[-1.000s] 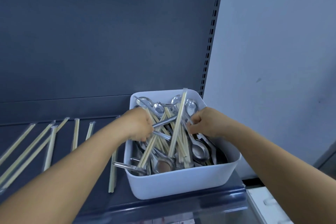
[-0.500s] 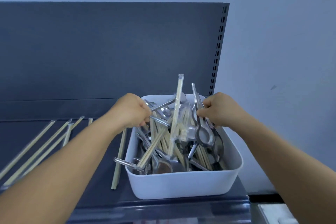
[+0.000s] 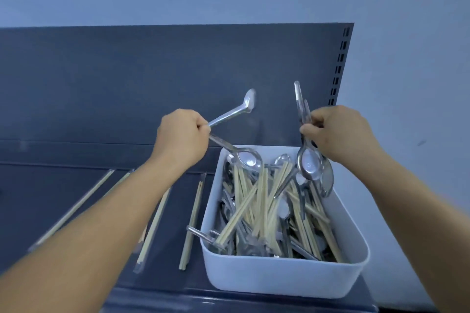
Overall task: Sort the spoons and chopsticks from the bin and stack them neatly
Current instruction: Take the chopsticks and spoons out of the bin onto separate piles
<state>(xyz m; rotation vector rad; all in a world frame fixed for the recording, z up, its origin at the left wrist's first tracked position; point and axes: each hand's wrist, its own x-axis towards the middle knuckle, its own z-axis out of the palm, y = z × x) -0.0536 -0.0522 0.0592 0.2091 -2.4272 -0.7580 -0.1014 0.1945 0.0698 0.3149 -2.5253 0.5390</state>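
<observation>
I see the bin (image 3: pixel 284 279) at right on the shelf (image 3: pixel 38 198), spoons and chopsticks (image 3: pixel 256 201) mixed inside, loose chopsticks (image 3: pixel 193 218) lying left of it, back panel (image 3: pixel 127 79) behind, my hands above with spoons.

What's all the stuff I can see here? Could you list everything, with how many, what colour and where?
bin: one, white, on the shelf at right, full of mixed cutlery
chopsticks in the bin: many, pale wood
spoons in the bin: several, silver metal, tangled among the chopsticks
chopsticks on the shelf: several, pale wood, some wrapped, laid out left of the bin
shelf: one, dark grey, with upright back panel
wall: pale blue, behind
spoons in the left hand: two, silver
spoons in the right hand: at least two, silver, bowls down
left hand: grips spoon handles
right hand: grips spoon handles
</observation>
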